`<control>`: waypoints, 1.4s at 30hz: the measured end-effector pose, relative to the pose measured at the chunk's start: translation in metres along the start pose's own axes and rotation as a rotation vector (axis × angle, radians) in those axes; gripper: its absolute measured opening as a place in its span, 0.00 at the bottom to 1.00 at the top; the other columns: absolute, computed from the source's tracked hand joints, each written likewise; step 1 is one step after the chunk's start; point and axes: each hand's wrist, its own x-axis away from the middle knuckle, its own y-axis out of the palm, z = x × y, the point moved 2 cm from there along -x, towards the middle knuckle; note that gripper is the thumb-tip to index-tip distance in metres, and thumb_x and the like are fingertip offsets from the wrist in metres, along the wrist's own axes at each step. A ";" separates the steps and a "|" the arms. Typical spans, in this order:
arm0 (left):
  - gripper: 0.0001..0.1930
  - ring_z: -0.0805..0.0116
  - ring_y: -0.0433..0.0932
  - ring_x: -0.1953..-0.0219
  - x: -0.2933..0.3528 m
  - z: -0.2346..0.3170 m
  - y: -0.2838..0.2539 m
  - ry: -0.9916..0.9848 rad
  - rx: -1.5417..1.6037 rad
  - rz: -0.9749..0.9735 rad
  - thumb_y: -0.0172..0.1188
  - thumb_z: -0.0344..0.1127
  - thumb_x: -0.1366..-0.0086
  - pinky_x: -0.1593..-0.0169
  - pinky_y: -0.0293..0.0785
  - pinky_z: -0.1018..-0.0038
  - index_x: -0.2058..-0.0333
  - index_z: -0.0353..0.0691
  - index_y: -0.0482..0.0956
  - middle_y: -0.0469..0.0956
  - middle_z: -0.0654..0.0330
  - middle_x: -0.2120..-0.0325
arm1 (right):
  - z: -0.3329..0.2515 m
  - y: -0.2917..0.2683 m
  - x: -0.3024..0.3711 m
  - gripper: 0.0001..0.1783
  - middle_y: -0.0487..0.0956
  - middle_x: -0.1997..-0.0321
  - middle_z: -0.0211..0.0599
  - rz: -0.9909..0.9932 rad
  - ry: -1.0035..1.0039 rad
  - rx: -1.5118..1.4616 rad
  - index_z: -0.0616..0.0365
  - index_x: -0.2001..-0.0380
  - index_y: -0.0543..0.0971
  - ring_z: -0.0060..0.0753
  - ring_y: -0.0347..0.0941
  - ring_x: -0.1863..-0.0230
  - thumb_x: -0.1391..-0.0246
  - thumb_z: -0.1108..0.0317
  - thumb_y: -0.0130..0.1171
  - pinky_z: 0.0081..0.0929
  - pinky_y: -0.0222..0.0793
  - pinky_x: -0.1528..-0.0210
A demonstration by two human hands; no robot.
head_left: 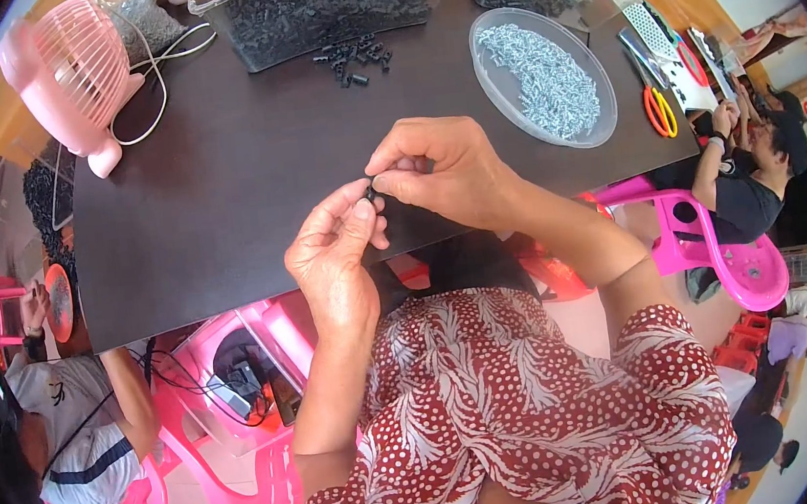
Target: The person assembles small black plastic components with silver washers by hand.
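Above the near edge of the dark table [191, 245], both my hands meet over a small black part [371, 194]. My left hand [332, 250] pinches this part between thumb and fingertips. From the right, my right hand [449, 168] has its thumb and forefinger closed at the top of the same part; whether a second small piece sits between those fingertips is hidden. A loose group of small black cylindrical parts [359, 80] lies farther back. To the right stands a round clear tray [485, 71] of small silvery screws [553, 84].
A clear bin [250, 56] of black parts stands at the back, beside a pink fan [75, 75] with a white cable. Scissors with orange and yellow handles [659, 112] lie at the right edge. Other people sit at left and right [750, 176], near pink chairs [755, 269].
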 end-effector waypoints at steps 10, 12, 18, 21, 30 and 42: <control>0.07 0.73 0.73 0.79 -0.002 -0.002 -0.006 -0.007 -0.075 -0.033 0.59 0.21 0.45 0.75 0.70 0.81 0.67 0.30 0.77 0.78 0.55 0.74 | 0.004 0.000 -0.005 0.04 0.75 0.77 0.27 -0.125 0.060 0.015 0.61 0.74 0.78 0.11 0.67 0.76 0.57 0.75 0.60 0.13 0.62 0.75; 0.06 0.70 0.73 0.80 -0.002 -0.002 -0.005 -0.001 -0.085 -0.036 0.57 0.23 0.44 0.77 0.68 0.79 0.67 0.29 0.76 0.77 0.54 0.75 | 0.008 0.001 -0.004 0.04 0.75 0.77 0.26 -0.110 0.100 -0.052 0.62 0.74 0.78 0.11 0.67 0.76 0.57 0.75 0.60 0.13 0.62 0.75; 0.06 0.72 0.72 0.81 -0.005 0.001 -0.007 -0.167 0.043 -0.080 0.58 0.26 0.43 0.77 0.69 0.80 0.68 0.29 0.76 0.77 0.53 0.76 | 0.010 0.003 -0.002 0.04 0.76 0.76 0.26 -0.097 0.103 -0.095 0.62 0.74 0.78 0.11 0.66 0.76 0.56 0.75 0.60 0.13 0.62 0.75; 0.07 0.72 0.72 0.81 -0.006 0.002 -0.008 -0.168 0.038 -0.083 0.58 0.28 0.42 0.77 0.69 0.79 0.68 0.29 0.76 0.77 0.53 0.76 | 0.010 0.003 -0.002 0.04 0.76 0.76 0.27 -0.100 0.050 -0.039 0.62 0.73 0.78 0.11 0.66 0.75 0.55 0.75 0.60 0.13 0.62 0.75; 0.06 0.73 0.71 0.82 -0.006 0.004 -0.007 -0.143 -0.011 -0.065 0.59 0.29 0.43 0.78 0.67 0.80 0.70 0.31 0.77 0.77 0.54 0.79 | 0.013 0.004 0.001 0.05 0.75 0.75 0.31 -0.060 -0.291 0.156 0.60 0.71 0.78 0.23 0.70 0.74 0.56 0.75 0.60 0.19 0.65 0.72; 0.07 0.74 0.69 0.82 -0.009 0.004 -0.008 -0.202 0.077 -0.058 0.59 0.28 0.44 0.78 0.64 0.80 0.71 0.29 0.76 0.75 0.59 0.80 | 0.007 0.013 0.012 0.23 0.75 0.66 0.41 0.043 -0.490 0.294 0.64 0.60 0.75 0.37 0.71 0.68 0.64 0.74 0.66 0.28 0.68 0.68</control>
